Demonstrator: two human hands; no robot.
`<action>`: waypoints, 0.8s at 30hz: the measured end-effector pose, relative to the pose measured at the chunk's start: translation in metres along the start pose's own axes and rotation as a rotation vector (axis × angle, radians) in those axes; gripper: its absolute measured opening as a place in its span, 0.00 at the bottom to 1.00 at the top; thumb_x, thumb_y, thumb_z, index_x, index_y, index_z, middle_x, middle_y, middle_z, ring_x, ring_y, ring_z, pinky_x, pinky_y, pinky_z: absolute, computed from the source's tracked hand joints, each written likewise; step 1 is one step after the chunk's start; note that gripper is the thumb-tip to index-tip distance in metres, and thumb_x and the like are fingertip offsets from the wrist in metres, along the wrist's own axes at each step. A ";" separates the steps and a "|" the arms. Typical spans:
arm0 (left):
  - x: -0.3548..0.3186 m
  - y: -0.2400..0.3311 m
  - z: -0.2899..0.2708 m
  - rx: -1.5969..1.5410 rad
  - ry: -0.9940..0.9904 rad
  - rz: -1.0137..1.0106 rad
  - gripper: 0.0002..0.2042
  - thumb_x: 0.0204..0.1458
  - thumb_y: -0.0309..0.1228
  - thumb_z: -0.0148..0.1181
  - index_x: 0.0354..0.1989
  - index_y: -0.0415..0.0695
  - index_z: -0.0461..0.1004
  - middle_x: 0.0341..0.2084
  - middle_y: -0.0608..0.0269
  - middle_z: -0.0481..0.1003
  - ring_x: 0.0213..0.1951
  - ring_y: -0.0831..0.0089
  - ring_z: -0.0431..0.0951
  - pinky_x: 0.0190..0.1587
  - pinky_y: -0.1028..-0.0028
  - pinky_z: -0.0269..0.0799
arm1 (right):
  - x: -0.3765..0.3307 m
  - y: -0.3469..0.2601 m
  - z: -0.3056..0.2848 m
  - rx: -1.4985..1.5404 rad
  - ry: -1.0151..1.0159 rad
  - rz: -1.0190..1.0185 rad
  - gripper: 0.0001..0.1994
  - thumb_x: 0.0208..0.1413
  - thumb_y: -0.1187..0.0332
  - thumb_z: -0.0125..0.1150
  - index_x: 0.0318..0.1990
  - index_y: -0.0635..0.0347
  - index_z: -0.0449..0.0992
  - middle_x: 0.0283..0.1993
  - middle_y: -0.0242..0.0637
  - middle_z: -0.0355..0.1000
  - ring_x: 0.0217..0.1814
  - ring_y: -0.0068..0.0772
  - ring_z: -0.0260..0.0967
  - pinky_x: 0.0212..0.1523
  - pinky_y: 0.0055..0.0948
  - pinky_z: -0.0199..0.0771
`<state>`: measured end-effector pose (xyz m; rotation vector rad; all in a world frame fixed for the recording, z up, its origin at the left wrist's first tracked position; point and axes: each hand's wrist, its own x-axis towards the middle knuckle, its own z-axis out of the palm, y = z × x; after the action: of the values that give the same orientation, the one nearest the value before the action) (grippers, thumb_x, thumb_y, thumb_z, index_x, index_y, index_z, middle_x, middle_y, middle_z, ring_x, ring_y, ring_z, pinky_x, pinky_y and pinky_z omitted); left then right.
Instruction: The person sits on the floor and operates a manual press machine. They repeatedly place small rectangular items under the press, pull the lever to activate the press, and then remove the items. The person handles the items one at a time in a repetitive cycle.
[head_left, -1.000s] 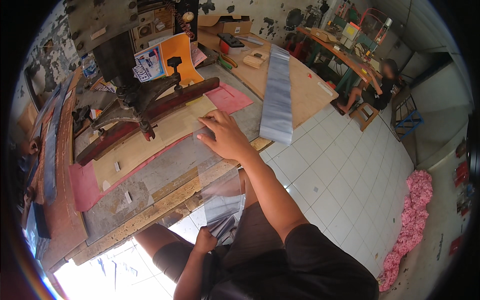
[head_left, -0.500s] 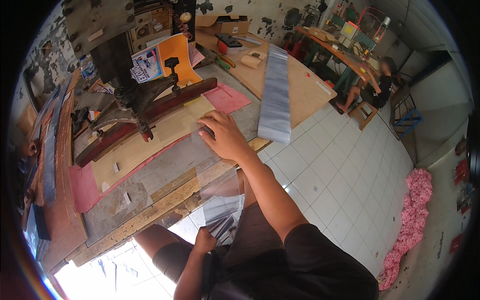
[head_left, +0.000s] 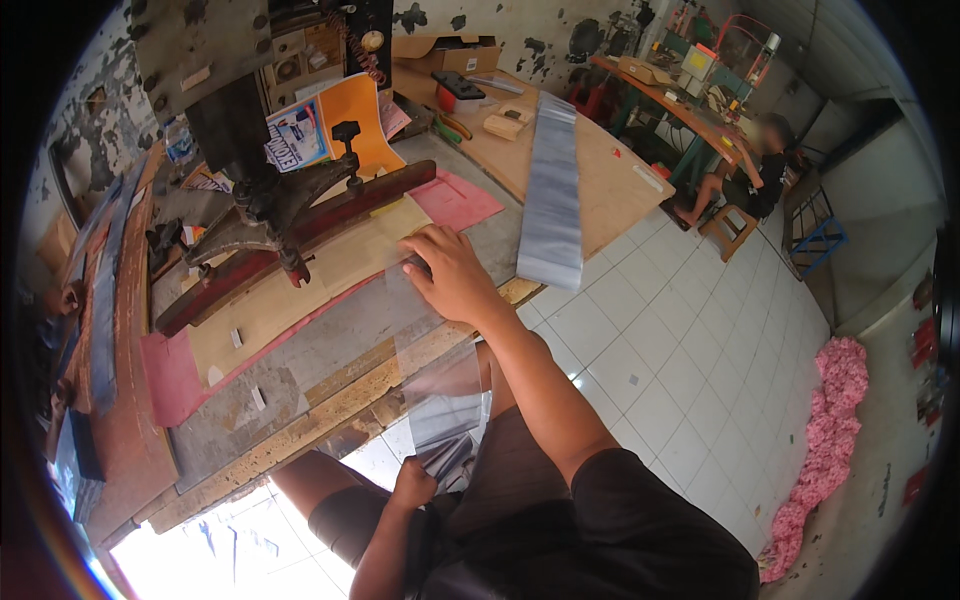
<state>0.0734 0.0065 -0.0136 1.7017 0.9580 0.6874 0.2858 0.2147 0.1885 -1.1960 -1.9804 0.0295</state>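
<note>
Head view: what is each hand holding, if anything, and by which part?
The left hand grips the clear plastic strip by its lower end; the right hand is at its upper end, grip unclear.

The head view came from the left of two fisheye cameras worn side by side on the person's head. It looked down and ahead across the workbench [head_left: 345,335], from close above the person's lap, with the right hand [head_left: 448,270] near the middle of the picture and the left hand [head_left: 412,484] lower down. The machine [head_left: 228,125] stood near at upper left; the tiled floor [head_left: 680,335] stretched away rightward, bent toward the dark round rim.
</note>
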 end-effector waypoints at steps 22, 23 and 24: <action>-0.008 0.005 0.000 0.006 -0.015 -0.015 0.30 0.42 0.10 0.47 0.56 0.39 0.77 0.50 0.48 0.80 0.58 0.57 0.78 0.61 0.67 0.69 | -0.001 -0.001 -0.003 -0.060 0.069 -0.104 0.03 0.58 0.75 0.56 0.38 0.58 0.68 0.35 0.36 0.73 0.43 0.43 0.71 0.53 0.40 0.63; -0.010 -0.001 0.000 0.024 -0.013 -0.032 0.31 0.40 0.09 0.46 0.56 0.39 0.77 0.50 0.48 0.80 0.58 0.56 0.78 0.61 0.67 0.68 | -0.001 -0.003 -0.001 -0.069 0.067 -0.097 0.04 0.59 0.75 0.55 0.39 0.58 0.68 0.35 0.36 0.73 0.43 0.43 0.71 0.53 0.41 0.63; -0.013 -0.009 0.000 0.027 -0.002 -0.014 0.31 0.39 0.09 0.45 0.56 0.39 0.77 0.50 0.48 0.80 0.58 0.57 0.78 0.62 0.67 0.68 | 0.000 -0.005 0.002 -0.076 0.064 -0.090 0.05 0.60 0.75 0.55 0.41 0.59 0.67 0.35 0.36 0.74 0.42 0.43 0.72 0.53 0.41 0.62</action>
<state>0.0644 -0.0031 -0.0224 1.7170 0.9809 0.6667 0.2812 0.2129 0.1897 -1.1401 -1.9923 -0.1298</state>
